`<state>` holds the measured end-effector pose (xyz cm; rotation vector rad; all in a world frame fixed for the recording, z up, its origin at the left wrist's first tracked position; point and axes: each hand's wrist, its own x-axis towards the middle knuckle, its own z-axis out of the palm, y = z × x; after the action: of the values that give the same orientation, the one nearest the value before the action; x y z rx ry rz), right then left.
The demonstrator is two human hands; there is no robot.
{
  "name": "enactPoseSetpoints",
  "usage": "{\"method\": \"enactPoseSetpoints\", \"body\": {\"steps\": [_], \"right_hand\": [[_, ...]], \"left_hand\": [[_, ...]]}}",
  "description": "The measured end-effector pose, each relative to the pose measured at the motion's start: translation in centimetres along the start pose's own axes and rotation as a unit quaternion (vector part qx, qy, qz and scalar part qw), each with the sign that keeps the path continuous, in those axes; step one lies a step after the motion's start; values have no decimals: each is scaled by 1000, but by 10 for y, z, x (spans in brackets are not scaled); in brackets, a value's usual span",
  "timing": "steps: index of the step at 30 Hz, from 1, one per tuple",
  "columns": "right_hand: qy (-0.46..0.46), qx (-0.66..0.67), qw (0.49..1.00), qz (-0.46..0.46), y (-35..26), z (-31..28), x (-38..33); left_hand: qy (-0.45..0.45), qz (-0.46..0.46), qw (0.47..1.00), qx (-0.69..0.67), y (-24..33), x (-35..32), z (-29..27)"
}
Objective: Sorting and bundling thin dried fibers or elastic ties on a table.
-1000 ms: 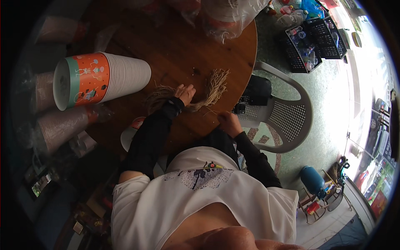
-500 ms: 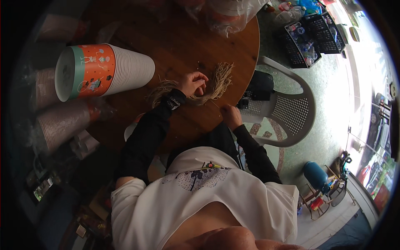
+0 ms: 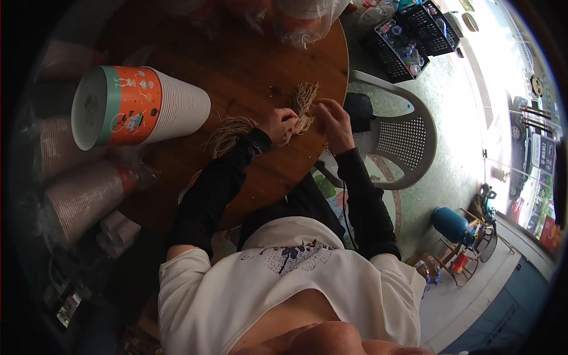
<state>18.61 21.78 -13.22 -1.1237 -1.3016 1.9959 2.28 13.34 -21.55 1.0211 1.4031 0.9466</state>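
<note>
The left hand has its grip curled tight around a bundle of pale, stringy straw fibres over the round brown wooden tabletop; the right hand pinches the bundle's frayed strands.

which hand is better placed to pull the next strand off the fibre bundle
Probably the right hand: its fingertips sit at the loose end of the fibre bundle, while the left hand is closed around the bundle's middle, steadying it.
</note>
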Motion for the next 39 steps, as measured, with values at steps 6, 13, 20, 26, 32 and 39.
{"method": "enactPoseSetpoints", "body": {"steps": [6, 13, 20, 26, 32, 39], "right_hand": [[21, -44, 999, 6, 76, -5, 25], [-3, -158, 987, -18, 121, 7, 31], [-47, -147, 987, 41, 118, -7, 26], [-22, -185, 979, 76, 74, -21, -20], [-95, -243, 964, 52, 17, -19, -71], [-261, -226, 914, 213, -20, -44, -77]], "left_hand": [[41, -53, 997, -47, 4, 11, -19], [45, -83, 994, -51, -5, 14, -25], [43, -121, 990, -61, -20, 18, -24], [262, 124, 933, 215, 19, -7, -8], [149, 179, 954, 190, 63, -82, 66], [200, 89, 958, 187, 55, -101, 39]]}}
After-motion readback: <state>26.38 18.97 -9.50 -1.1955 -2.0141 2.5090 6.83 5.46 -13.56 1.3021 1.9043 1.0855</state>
